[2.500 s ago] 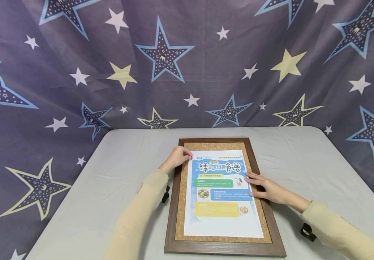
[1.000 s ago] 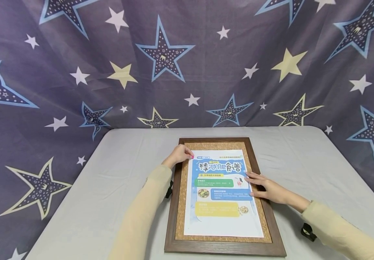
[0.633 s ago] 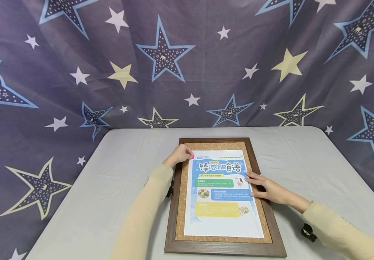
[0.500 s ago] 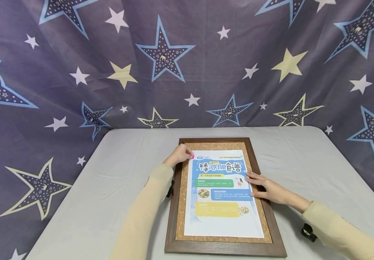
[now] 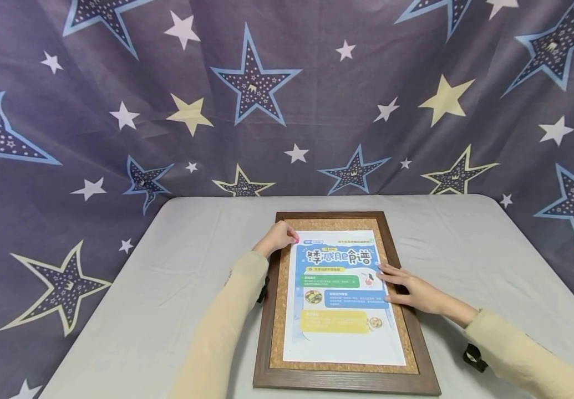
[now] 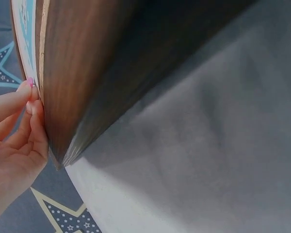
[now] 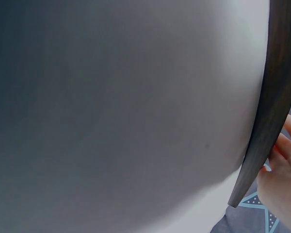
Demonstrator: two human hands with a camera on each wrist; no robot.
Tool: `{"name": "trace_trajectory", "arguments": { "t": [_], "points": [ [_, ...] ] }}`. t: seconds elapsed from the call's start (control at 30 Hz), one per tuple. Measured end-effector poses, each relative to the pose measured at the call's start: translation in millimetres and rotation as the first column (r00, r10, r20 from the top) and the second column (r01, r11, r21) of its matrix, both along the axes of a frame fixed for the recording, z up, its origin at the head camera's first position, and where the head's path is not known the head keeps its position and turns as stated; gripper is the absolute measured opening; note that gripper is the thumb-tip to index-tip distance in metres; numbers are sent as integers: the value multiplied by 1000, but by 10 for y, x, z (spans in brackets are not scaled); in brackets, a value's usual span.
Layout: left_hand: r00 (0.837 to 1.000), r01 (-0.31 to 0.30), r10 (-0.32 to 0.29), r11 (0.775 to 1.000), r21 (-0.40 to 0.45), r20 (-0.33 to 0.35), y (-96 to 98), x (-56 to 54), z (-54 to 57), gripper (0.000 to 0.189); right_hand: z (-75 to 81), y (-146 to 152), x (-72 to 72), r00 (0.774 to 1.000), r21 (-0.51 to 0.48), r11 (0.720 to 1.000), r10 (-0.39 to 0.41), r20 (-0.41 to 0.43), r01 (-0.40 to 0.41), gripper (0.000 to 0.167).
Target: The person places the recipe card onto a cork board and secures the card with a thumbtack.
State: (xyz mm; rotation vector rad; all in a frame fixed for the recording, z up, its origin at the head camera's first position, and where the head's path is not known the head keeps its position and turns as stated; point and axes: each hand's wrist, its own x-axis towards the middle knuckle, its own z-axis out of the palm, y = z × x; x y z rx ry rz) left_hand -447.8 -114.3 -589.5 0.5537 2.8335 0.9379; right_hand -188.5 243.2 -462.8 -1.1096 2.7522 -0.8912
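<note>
A printed paper poster (image 5: 345, 349) with Chinese lettering lies on a cork board (image 5: 334, 224) in a dark brown wooden frame (image 5: 346, 380). At the poster's top left corner, my left hand (image 5: 275, 237) pinches a pink push pin (image 6: 30, 81) between thumb and fingertips. The pin's point is hidden at the paper. My right hand (image 5: 416, 292) lies across the frame's right side, its fingers spread and their tips on the poster's right edge. In the right wrist view, that hand (image 7: 286, 179) shows partly behind the frame's edge.
The board lies on a table with a light grey cloth (image 5: 207, 249). A dark star-patterned curtain (image 5: 296, 111) hangs behind and along both sides. Black wrist-worn devices (image 5: 474, 357) sit under both cream sleeves (image 5: 521, 349).
Over these seconds my left hand has shifted slightly to the right and away from me, still pinching the push pin at the corner. My right hand, the poster and the board keep their places.
</note>
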Motion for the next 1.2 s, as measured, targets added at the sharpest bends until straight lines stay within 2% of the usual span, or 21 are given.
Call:
{"name": "trace_trajectory", "arguments": {
  "t": [0.03, 0.2, 0.27, 0.3, 0.47, 0.5, 0.57, 0.6, 0.7, 0.73, 0.77, 0.83, 0.9, 0.93, 0.97, 1.0, 1.03, 1.1, 1.13, 1.17, 1.2],
  "points": [
    [1000, 1, -1, 1000, -4, 21, 10, 24, 38, 4, 0, 2, 2, 1000, -2, 1000, -1, 1, 1, 55],
    [999, -24, 24, 1000, -9, -24, 81, 263, 287, 8, 0, 8, 8, 1000, -9, 1000, -6, 7, 6, 55],
    [998, -47, 46, 998, -34, -35, 121, 315, 333, 11, 0, 10, 10, 1000, -8, 1000, -6, 7, 6, 55],
    [999, -41, 39, 998, -39, -32, 121, 305, 327, 10, -1, 12, 10, 1000, -10, 1000, -6, 5, 6, 55],
    [1000, -8, 8, 998, -64, 1, 74, 81, 99, 9, -3, 8, 7, 1000, -6, 1000, -8, 11, 8, 55],
    [1000, 13, -13, 999, -39, -6, 32, -5, 6, 12, -4, 7, 6, 1000, -6, 1000, -8, 14, 8, 55],
    [1000, 21, -21, 999, -36, -1, 15, -54, -49, 12, -4, 3, 5, 1000, -4, 1000, -9, 20, 9, 55],
    [1000, 25, -25, 999, -31, -12, 11, -50, -59, 12, -3, 2, 6, 1000, -3, 1000, -8, 20, 9, 55],
    [999, 20, -19, 999, -33, 34, 24, 61, 94, 2, -3, 1, 8, 1000, -3, 1000, -3, -3, 3, 54],
    [999, 34, -34, 999, -12, 16, 16, 104, 146, 3, -3, 0, 9, 1000, -2, 1000, -1, -13, 1, 54],
    [999, 24, -23, 1000, -18, 36, 24, 119, 180, 5, -3, 1, 11, 1000, 0, 1000, 0, -24, 0, 54],
    [999, 15, -14, 1000, -17, 39, 9, 60, 133, 9, -6, 2, 12, 999, 3, 1000, 4, -41, -4, 54],
    [1000, 14, -14, 1000, -7, 18, -34, -130, -81, 9, -8, 2, 13, 999, 7, 1000, 5, -47, -5, 54],
    [1000, 16, -16, 1000, -4, 2, -58, -253, -222, 10, -9, 3, 14, 999, 9, 1000, 6, -47, -5, 54],
    [1000, 6, -5, 1000, -15, 15, -78, -399, -382, 12, -10, 4, 13, 999, 9, 1000, 7, -47, -7, 54],
    [1000, 16, -16, 1000, 0, -9, -109, -512, -521, 14, -10, 5, 13, 999, 8, 1000, 9, -45, -8, 53],
    [1000, 14, -14, 1000, -1, 4, -126, -596, -607, 15, -8, 6, 12, 999, 9, 1000, 9, -42, -8, 53],
    [1000, 17, -17, 1000, 8, -2, -142, -680, -697, 17, -8, 7, 9, 999, 8, 1000, 11, -38, -11, 53],
    [1000, 12, -12, 1000, 3, -1, -127, -635, -644, 16, -8, 9, 7, 999, 7, 1000, 11, -39, -11, 54],
    [1000, 2, -2, 1000, -1, 26, -100, -542, -520, 15, -9, 11, 6, 999, 5, 1000, 11, -38, -11, 54],
    [998, -20, 21, 1000, -15, 51, -57, -395, -336, 13, -11, 13, 5, 999, 5, 1000, 10, -37, -9, 54]
  ]
}}
